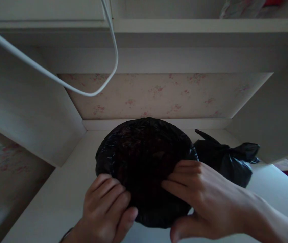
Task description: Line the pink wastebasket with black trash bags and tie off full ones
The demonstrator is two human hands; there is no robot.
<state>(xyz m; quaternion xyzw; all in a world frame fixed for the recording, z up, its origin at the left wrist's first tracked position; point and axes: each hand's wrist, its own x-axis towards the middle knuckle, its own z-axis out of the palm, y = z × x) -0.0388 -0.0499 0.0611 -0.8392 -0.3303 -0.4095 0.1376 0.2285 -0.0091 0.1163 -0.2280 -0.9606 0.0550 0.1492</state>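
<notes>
A round bin lined with a black plastic bag (149, 135) stands open-mouthed on the white surface, its inside dark. My left hand (107, 207) grips the bag's rim at the near left, fingers curled over the edge. On the right side, my right hand (197, 199) has its fingers over the rim and inside the mouth, with the thumb outside, holding the liner there. Just behind my right hand sits a second black bag (231, 162), tied in a knot at its top.
A white cable (90, 93) hangs in a loop at the upper left. Above is a white shelf edge (199, 26) with a plastic-wrapped item on it. White side panels (32, 98) flank the surface, with flowered wallpaper (159, 98) behind.
</notes>
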